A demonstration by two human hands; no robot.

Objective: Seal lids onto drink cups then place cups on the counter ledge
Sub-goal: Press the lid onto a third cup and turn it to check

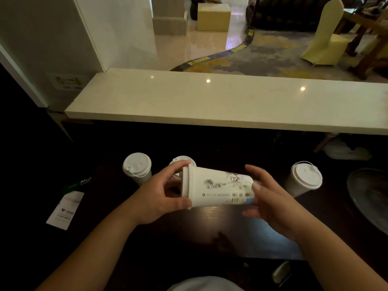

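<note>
1. Cups: 4 in view, all white paper w/ white lids. One printed cup (pixel 218 189) was held sideways in mid-air over the dark table (pixel 231 232), lid end pointing left, base pointing right.
2. Left hand (pixel 161 198) gripped the lid end: thumb curled under the rim, fingers curled over the top.
3. Right hand (pixel 270 204) was at the base end, fingers loosely spread and only lightly bent; fingertips touched the base edge. It cupped rather than clamped, so I read it as open.
4. Three cups stood upright on the table: far-left cup (pixel 137 168), a middle cup (pixel 182 162) mostly hidden behind the left hand and the held cup's lid, and a right cup (pixel 304 178) well apart from the others.
5. Counter ledge (pixel 210 101): 1, pale stone, ran left to right across the far side, above the table. No cup stood on it in view; its near edge overhung the dark gap behind the cups.
6. Other items: 1 white card (pixel 65 211) near the table's left edge, 1 glass plate (pixel 369 198) at the right edge, partly cut off by the frame.
7. Room: bare tabletop lay near the person, under and between both forearms; gaps between left pair of cups and right cup were wide.
</note>
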